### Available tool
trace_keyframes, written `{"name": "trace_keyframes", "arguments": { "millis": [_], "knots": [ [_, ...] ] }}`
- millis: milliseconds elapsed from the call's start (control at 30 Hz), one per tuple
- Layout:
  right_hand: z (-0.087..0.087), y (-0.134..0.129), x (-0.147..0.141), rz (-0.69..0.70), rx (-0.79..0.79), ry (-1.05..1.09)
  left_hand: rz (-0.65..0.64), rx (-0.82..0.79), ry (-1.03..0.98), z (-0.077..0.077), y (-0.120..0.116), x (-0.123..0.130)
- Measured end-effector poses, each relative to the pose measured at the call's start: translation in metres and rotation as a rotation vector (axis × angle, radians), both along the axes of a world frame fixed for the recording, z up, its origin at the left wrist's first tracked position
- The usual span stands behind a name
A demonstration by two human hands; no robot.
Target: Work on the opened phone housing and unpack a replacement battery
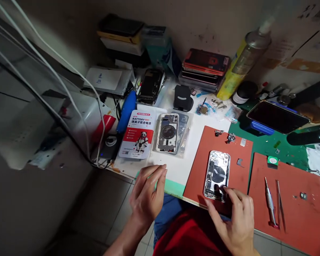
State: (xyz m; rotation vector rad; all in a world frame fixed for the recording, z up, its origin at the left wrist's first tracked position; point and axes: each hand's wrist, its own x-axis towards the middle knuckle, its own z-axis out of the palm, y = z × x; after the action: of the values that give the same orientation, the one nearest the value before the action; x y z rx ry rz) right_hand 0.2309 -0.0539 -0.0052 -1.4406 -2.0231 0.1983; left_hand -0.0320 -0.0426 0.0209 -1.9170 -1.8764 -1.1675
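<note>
My left hand (149, 192) hovers over the front edge of the table, left of the red-brown mat. Its fingers are bent and close together, with the thumb near the fingertips, and nothing shows between them. My right hand (237, 213) is at the lower right of an opened phone housing (219, 174). Its thumb and index finger are apart, the index fingertip at the housing's lower edge; it holds nothing. The housing lies flat on the red-brown mat (194, 177), showing a dark round coil and black strips. Small metal parts (231, 138) lie above it.
A second phone housing (167, 132) lies on a clear bag beside a battery package (136, 134). On the right mat (261, 167) are a screwdriver (269, 201) and tweezers (280, 206). A propped phone (278, 115), a spray can (244, 64) and stacked boxes (205, 67) stand behind. White cables (56, 74) hang at left.
</note>
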Motion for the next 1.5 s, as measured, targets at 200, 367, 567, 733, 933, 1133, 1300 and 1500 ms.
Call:
{"name": "trace_keyframes", "arguments": {
  "millis": [200,367,567,733,933,1133,1300,1500],
  "knots": [
    [-0.012,-0.005,-0.005,-0.069,0.008,-0.128,0.029,-0.022,0.064,0.002,0.010,-0.006],
    [-0.015,-0.004,-0.007,-0.066,0.011,-0.106,0.023,0.004,0.083,0.008,0.024,-0.013],
    [0.009,0.010,0.002,0.084,0.100,-0.026,-0.042,0.011,0.005,0.013,0.039,-0.017],
    [0.057,0.055,0.015,0.259,0.170,0.024,-0.131,0.000,-0.144,0.004,0.030,0.002],
    [0.086,0.163,-0.010,0.233,0.360,-0.287,-0.339,-0.026,-0.166,-0.025,0.020,0.022],
    [0.087,0.306,-0.094,0.241,0.313,-0.514,-0.333,0.003,-0.128,-0.040,0.020,0.023],
    [0.071,0.385,-0.131,0.139,0.206,-0.561,-0.366,-0.026,-0.110,-0.039,0.020,0.021],
    [0.055,0.406,-0.130,0.184,0.160,-0.532,-0.406,-0.153,-0.056,-0.026,0.013,0.047]
  ]
}}
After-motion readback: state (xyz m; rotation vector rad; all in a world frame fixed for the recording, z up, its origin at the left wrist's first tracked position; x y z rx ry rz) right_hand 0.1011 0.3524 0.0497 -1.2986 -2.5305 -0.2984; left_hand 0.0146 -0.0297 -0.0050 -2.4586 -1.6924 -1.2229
